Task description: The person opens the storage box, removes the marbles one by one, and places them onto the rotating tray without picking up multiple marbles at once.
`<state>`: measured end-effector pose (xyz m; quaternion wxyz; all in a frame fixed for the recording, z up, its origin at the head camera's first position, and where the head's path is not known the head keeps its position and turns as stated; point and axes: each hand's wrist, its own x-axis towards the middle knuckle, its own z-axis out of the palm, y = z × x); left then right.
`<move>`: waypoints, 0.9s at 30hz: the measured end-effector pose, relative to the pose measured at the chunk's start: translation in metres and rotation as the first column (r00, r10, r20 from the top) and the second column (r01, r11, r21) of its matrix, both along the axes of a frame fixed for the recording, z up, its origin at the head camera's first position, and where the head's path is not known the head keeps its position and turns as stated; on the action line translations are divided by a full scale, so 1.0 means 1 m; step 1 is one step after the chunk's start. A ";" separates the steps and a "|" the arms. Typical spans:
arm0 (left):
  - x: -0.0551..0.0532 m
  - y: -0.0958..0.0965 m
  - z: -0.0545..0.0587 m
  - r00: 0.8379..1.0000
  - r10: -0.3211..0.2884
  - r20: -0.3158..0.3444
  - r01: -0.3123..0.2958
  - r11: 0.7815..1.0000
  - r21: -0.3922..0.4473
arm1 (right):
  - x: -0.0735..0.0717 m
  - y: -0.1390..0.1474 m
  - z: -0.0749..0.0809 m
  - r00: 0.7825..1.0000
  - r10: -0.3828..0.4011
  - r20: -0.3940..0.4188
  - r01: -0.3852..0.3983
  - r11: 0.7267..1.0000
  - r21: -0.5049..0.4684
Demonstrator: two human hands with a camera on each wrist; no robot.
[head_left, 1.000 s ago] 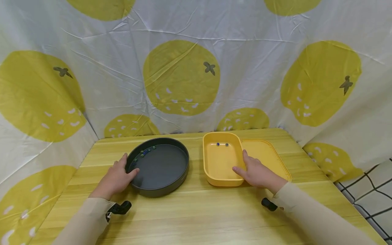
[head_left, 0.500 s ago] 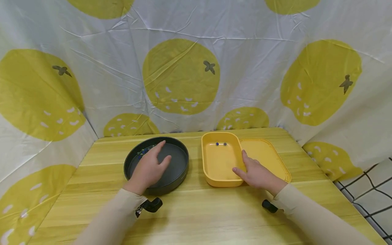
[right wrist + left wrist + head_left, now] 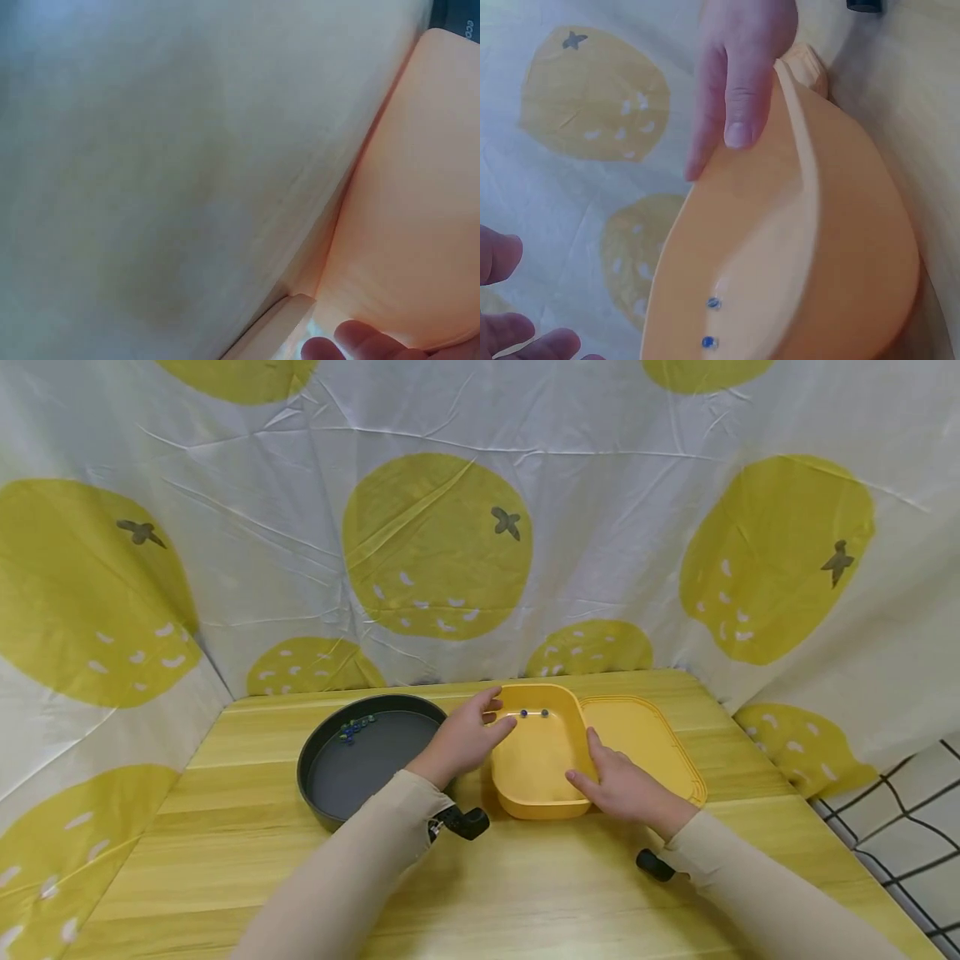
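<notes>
Two small blue marbles (image 3: 523,714) lie near the far end of a yellow rectangular container (image 3: 536,768). My right hand (image 3: 630,785) grips the container's right wall, thumb inside and other fingers outside, as the left wrist view shows. My left hand (image 3: 467,737) is at the container's left rim with nothing held; its fingers are loosely bent. In the left wrist view, its fingertips (image 3: 547,346) look apart from the container. To the left stands a round dark grey pan (image 3: 367,772), partly hidden by my left arm, with several blue and green marbles (image 3: 348,729) near its far left wall.
A flat yellow lid (image 3: 637,743) lies right of the container, partly behind my right hand. Both rest on a wood-grain table (image 3: 187,843). A fruit-print curtain (image 3: 600,527) hangs behind the table, and a black wire grid (image 3: 900,843) stands at the right.
My left hand has left the pan's left rim, passed over the pan and moved right to the container's left side. The right hand stays on the container's right wall.
</notes>
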<state>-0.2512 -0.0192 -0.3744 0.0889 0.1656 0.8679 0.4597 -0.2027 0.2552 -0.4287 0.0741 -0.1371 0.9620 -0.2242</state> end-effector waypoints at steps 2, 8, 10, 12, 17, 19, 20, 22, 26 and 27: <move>-0.005 0.011 0.000 0.999 -0.016 0.028 0.016 1.000 0.016 | 0.000 0.000 0.000 1.000 -0.003 0.002 0.003 1.000 -0.003; -0.019 0.041 -0.005 0.997 -0.031 0.064 0.030 0.999 0.015 | -0.002 0.001 -0.002 1.000 -0.005 0.002 0.005 1.000 -0.025; -0.023 0.048 -0.008 0.998 -0.027 0.064 0.027 1.000 0.000 | -0.002 0.002 -0.002 1.000 -0.003 -0.001 0.003 1.000 -0.026; -0.027 0.054 -0.010 0.997 -0.023 0.072 0.024 1.000 -0.013 | -0.002 0.002 -0.003 1.000 -0.004 -0.002 0.004 1.000 -0.027; -0.034 0.064 -0.017 0.996 -0.007 0.090 0.015 0.996 -0.088 | 0.000 0.001 -0.003 1.000 -0.011 -0.001 0.011 0.999 -0.030; -0.037 0.067 -0.020 0.996 -0.001 0.087 0.012 0.991 -0.132 | 0.000 0.001 -0.004 1.000 -0.012 -0.004 0.012 1.000 -0.024; -0.038 0.068 -0.021 0.996 0.001 0.086 0.012 0.989 -0.150 | 0.000 0.000 -0.004 1.000 -0.011 -0.005 0.011 1.000 -0.022; -0.039 0.070 -0.024 0.997 0.003 0.080 0.012 0.983 -0.181 | 0.000 0.001 -0.005 1.000 -0.012 -0.009 0.012 1.000 -0.015; -0.042 0.076 -0.029 0.997 -0.012 0.072 0.027 0.978 -0.209 | 0.000 0.000 -0.005 1.000 -0.011 -0.015 0.011 1.000 -0.009; -0.042 0.078 -0.030 0.997 -0.018 0.072 0.033 0.976 -0.214 | 0.000 0.001 -0.005 1.000 -0.011 -0.014 0.010 1.000 -0.008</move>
